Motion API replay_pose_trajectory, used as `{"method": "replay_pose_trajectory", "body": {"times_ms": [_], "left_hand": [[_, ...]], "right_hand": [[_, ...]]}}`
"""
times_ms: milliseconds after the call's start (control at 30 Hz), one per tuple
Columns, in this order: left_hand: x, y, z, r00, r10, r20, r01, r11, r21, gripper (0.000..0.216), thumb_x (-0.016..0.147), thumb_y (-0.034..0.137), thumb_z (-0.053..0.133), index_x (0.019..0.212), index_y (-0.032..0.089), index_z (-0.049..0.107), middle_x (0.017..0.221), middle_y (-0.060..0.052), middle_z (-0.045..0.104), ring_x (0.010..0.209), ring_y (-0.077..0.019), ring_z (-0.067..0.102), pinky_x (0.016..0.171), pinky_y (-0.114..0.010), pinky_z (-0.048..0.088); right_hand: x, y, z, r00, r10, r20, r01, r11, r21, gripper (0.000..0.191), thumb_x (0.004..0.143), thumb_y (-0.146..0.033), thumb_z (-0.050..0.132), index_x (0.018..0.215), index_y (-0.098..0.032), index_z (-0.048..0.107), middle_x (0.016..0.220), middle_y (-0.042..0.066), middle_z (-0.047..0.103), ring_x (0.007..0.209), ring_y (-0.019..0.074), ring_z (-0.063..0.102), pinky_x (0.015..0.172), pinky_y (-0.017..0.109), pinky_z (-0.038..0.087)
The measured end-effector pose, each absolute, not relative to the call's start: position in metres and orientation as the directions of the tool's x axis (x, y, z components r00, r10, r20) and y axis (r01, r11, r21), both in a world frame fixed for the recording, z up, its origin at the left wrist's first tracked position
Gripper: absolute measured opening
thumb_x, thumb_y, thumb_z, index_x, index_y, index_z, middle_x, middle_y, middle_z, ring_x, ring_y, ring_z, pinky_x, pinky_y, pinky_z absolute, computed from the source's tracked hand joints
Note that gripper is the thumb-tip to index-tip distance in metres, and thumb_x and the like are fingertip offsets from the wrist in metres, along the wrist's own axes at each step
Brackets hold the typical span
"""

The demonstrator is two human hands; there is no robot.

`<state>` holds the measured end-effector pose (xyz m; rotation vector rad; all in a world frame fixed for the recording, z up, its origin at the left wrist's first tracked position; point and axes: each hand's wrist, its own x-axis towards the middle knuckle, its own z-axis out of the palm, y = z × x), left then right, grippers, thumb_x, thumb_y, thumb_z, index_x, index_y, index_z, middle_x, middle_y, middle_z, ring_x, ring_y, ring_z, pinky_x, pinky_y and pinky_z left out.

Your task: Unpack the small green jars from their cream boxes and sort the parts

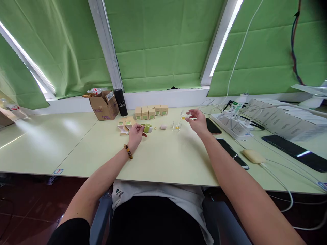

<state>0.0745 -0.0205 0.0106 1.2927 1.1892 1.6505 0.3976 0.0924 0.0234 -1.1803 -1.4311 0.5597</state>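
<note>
My left hand (135, 134), with a beaded bracelet at the wrist, is closed on a small green and white piece (146, 128) just above the table. In the fingers of my right hand (198, 121) is a small clear cup (184, 114) with a yellow spot at its bottom. A second clear cup (176, 125), also with yellow in it, stands on the table between my hands. To its left lie a pale pinkish-white cylinder (163, 126) and a tiny yellowish piece (155, 128). Two opened small cartons (123, 126) are beside my left hand, which partly hides one.
Several small tan boxes (144, 113) stand in rows behind. A cardboard box (104, 107) and black bottle (120, 102) are at back left. Phones (231, 153), a power strip (230, 126), cables, a cream mouse-shaped object (253, 156) and white boxes (277, 117) crowd the right.
</note>
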Motion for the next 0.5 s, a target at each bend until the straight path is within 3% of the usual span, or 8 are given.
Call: {"method": "replay_pose_trajectory", "body": {"times_ms": [200, 367, 500], "left_hand": [[0.073, -0.017, 0.007, -0.252, 0.915, 0.317, 0.014, -0.324, 0.946, 0.045, 0.089, 0.057, 0.077, 0.091, 0.018, 0.056, 0.088, -0.005, 0.074, 0.071, -0.0144, 0.072, 0.059, -0.028, 0.062], [0.073, -0.017, 0.006, -0.245, 0.912, 0.33, 0.014, -0.337, 0.942, 0.045, 0.089, 0.057, 0.077, 0.091, 0.018, 0.056, 0.088, -0.005, 0.075, 0.071, -0.0142, 0.072, 0.059, -0.028, 0.062], [0.073, -0.017, 0.006, -0.238, 0.912, 0.334, 0.014, -0.341, 0.94, 0.045, 0.089, 0.057, 0.077, 0.092, 0.018, 0.056, 0.088, -0.005, 0.075, 0.072, -0.0148, 0.072, 0.06, -0.028, 0.063]], "right_hand": [[0.422, 0.114, -0.002, 0.104, 0.962, 0.254, 0.619, 0.137, -0.773, 0.038, 0.073, -0.016, 0.071, 0.11, -0.019, 0.061, 0.11, 0.011, 0.076, 0.095, 0.0224, 0.068, 0.094, 0.041, 0.054], [0.42, 0.114, -0.011, 0.011, 0.976, 0.217, 0.728, 0.141, -0.671, 0.047, 0.076, -0.01, 0.065, 0.122, -0.017, 0.061, 0.115, 0.013, 0.076, 0.1, 0.0245, 0.069, 0.097, 0.04, 0.053], [0.415, 0.102, -0.001, -0.021, 0.966, 0.258, 0.815, 0.166, -0.554, 0.064, 0.078, -0.012, 0.067, 0.14, -0.016, 0.056, 0.131, 0.019, 0.071, 0.117, 0.032, 0.066, 0.101, 0.045, 0.052]]}}
